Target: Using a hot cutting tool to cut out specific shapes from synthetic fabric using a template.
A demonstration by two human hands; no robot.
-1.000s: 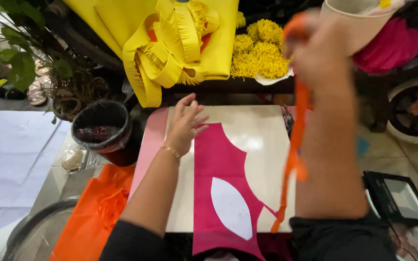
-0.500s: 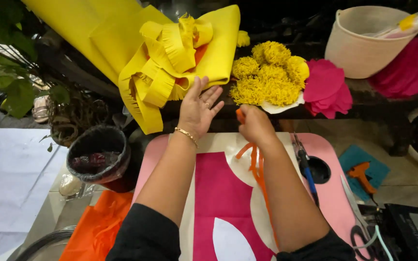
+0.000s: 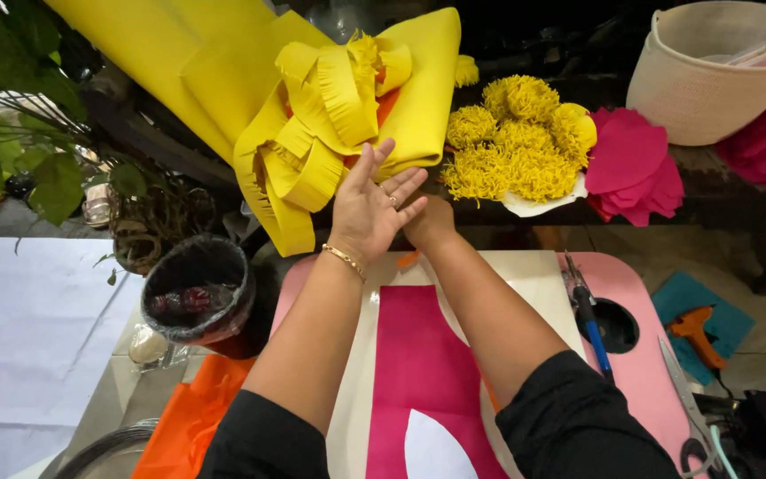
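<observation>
Reaching forward over the far edge of the pink surface [image 3: 644,293], both hands together. Left hand [image 3: 370,208] up front, palm turned, fingers [image 3: 401,182] spread wide and holding nothing visible, gold bracelet [image 3: 343,259] at the wrist. Right hand [image 3: 430,222] tucked just behind and partly under the left, mostly hidden; cannot tell whether those fingers are curled or loose. Small scrap of orange strip [image 3: 408,259] peeking out right below the right wrist, close against it; grip on it not visible. Just beyond the left fingertips, a bundle of fringed yellow crepe paper [image 3: 330,115] lying on folded yellow sheets [image 3: 223,62], fingertips near it, contact uncertain. To the right of that, yellow pompom flowers [image 3: 511,142] heaped on a white plate, with magenta paper petals [image 3: 636,168] beside them and a cream basket [image 3: 702,80] further right. Under the forearms, a magenta sheet [image 3: 418,355] on a cream mat [image 3: 534,284], white oval cut-out [image 3: 436,448] at the near edge. Blue-handled tool [image 3: 591,324] along the mat's right side, scissors [image 3: 689,399] near the corner, orange glue gun [image 3: 698,333] on the floor. Left of the surface: dark plastic-covered bowl [image 3: 195,288], orange paper [image 3: 192,417] below it, green leaves [image 3: 11,106] in the corner.
</observation>
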